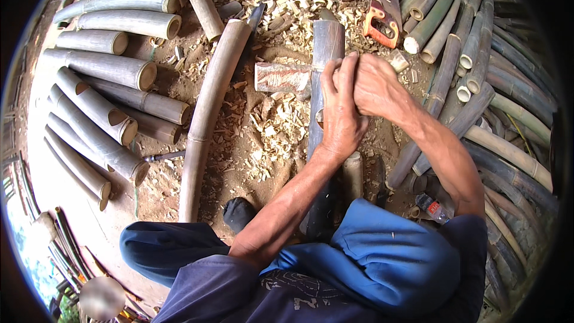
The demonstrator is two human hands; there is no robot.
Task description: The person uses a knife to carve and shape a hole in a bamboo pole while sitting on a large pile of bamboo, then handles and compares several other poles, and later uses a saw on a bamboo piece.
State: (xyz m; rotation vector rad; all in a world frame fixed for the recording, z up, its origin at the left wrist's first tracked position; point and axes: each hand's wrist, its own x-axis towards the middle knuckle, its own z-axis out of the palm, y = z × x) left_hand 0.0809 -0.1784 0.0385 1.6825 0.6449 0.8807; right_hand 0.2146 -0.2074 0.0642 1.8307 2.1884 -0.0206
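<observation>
A dark grey bamboo pole (327, 39) lies lengthwise in front of me, running down between my legs. A cut hole (320, 118) shows in its side by my left wrist. My left hand (343, 104) lies over the pole's right side, fingers pointing away from me and bent close together. Against it presses my right hand (378, 85), closed in a fist. What the two hands grip between them is hidden. A wooden block (282, 78) with a rough reddish face sits against the pole's left side. Just beyond my right fist is a pale bamboo offcut (397, 60).
A long bamboo pole (206, 119) lies to the left. Farther left are several cut bamboo lengths (128, 72), some with holes. An orange-handled handsaw (382, 24) rests at the far right. Bamboo stacks (478, 78) fill the right side. Wood chips (272, 137) cover the ground; a plastic bottle (431, 208) lies near my right knee.
</observation>
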